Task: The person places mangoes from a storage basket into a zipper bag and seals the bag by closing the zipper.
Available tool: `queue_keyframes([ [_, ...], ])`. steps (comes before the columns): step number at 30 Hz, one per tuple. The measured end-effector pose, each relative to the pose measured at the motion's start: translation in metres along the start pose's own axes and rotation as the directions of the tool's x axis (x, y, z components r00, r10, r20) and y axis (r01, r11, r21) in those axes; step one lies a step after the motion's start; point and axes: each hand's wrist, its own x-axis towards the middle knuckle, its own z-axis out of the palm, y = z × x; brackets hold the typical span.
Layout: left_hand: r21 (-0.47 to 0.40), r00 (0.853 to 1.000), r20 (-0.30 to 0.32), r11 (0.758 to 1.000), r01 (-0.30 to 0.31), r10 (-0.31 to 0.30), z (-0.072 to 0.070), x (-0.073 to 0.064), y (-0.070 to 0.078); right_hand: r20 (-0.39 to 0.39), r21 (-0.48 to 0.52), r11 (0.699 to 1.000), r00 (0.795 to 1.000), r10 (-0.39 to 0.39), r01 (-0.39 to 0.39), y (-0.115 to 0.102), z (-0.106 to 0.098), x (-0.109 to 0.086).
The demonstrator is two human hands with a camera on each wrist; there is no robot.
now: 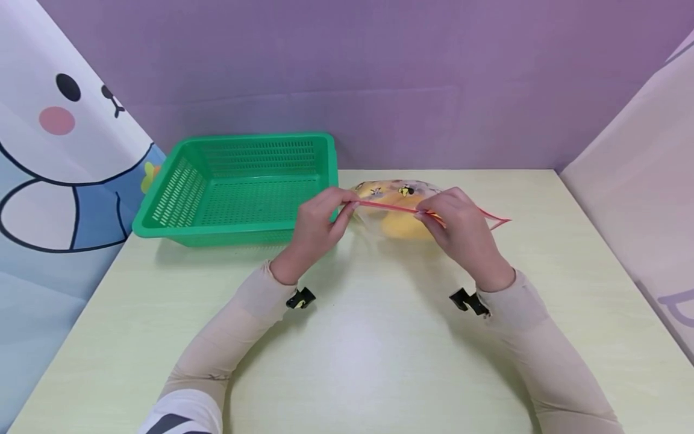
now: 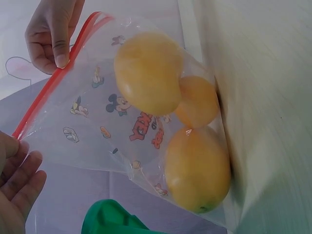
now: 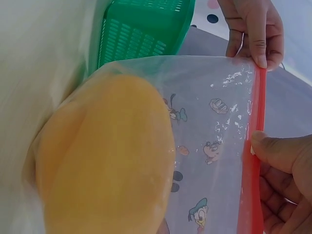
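Observation:
A clear zip bag [image 2: 97,141] with cartoon prints and a red zip strip [image 3: 258,107] stands on the table, its zip edge held up. Inside lie three yellow-orange fruits [image 2: 148,73], seen in the left wrist view; fruit also fills much of the bag in the right wrist view. My left hand [image 1: 320,223] pinches one end of the zip strip between thumb and finger. Farther along the same strip, my right hand [image 1: 461,232] pinches it, a small white piece [image 3: 252,150] showing at the thumb. Beyond that hand, the red edge spreads apart in the head view.
A green slotted basket [image 1: 238,229] stands at the back left, close beside my left hand and the bag. The pale table [image 1: 358,349] meets a purple backdrop [image 1: 390,120] behind. Printed cloth hangs at the left side, and a pale cloth at the right.

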Motion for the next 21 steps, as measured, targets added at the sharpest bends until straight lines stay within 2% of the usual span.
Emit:
queue_keyframes([
  [21,-0.005,1.0,0.003,1.0,0.004,-0.004,-0.0004,0.0003,-0.0014,0.002,-0.018,1.0,1.0,0.014,-0.014,0.0078,-0.0044,-0.005],
])
